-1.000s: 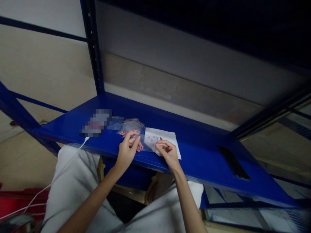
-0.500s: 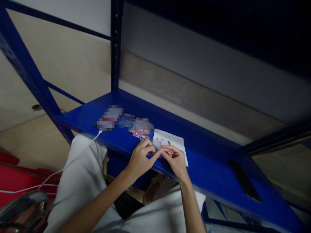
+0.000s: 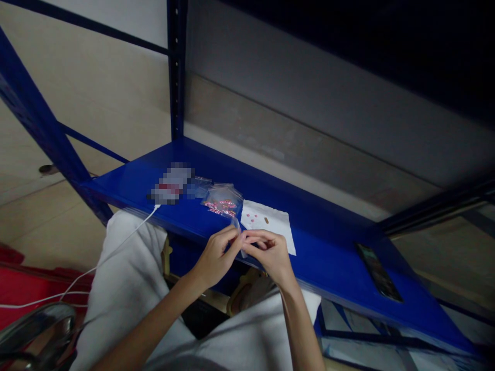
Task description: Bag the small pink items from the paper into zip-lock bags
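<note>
In the head view, my left hand (image 3: 217, 256) and my right hand (image 3: 271, 252) meet at the shelf's front edge, fingertips pinched together. Between them is a small clear plastic bag (image 3: 236, 223), mostly hidden by the fingers; its contents cannot be made out. Just behind my right hand lies a white sheet of paper (image 3: 283, 222). Several small pink pieces (image 3: 252, 219) and one brownish oblong piece (image 3: 266, 220) rest on it. Left of the paper, clear zip bags (image 3: 224, 191) with many small pink and gold pieces lie in a stack.
A blurred-out phone-like thing (image 3: 170, 185) with a white cable (image 3: 137, 229) lies on the blue shelf (image 3: 336, 247) at left, beside a clear bag (image 3: 200, 186). A dark phone (image 3: 379, 270) lies at right. Blue uprights (image 3: 177, 77) and a wall bound the shelf.
Both hands have shifted left, off the paper's front left part, with the clear bag between them. More pink pieces now show on the paper. The view has shifted slightly.
</note>
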Demonstrator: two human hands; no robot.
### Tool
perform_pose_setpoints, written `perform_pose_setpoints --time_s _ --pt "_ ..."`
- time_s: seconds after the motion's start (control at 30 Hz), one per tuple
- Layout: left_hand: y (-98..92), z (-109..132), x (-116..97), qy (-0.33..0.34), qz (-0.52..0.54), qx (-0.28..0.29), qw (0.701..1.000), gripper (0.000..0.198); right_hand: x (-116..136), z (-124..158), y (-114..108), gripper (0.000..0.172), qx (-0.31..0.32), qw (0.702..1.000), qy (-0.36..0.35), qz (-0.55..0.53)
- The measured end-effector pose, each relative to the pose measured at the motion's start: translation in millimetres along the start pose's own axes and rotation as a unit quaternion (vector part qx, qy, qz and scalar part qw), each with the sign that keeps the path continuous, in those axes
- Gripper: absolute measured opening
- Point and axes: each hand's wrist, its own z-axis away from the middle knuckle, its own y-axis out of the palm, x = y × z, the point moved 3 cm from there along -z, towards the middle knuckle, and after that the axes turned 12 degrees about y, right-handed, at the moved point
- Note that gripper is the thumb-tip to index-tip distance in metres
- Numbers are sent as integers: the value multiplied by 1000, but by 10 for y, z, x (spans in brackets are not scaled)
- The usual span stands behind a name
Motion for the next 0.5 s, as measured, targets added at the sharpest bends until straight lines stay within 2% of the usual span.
perform_pose_setpoints --time_s 0.13,0.23,0.37,0.5 --pt "-74 27 -107 -5 28 8 1000 33 112 53 56 22 49 998 14 -48" --pt "-132 8 -196 3 18 11 1000 31 220 95 61 18 53 998 4 -36" --pt "-147 -87 -270 59 -53 24 997 25 358 145 0 19 -16 997 -50 54" --pt "-86 -196 -276 114 -150 21 982 21 428 177 -79 18 -112 976 -116 146"
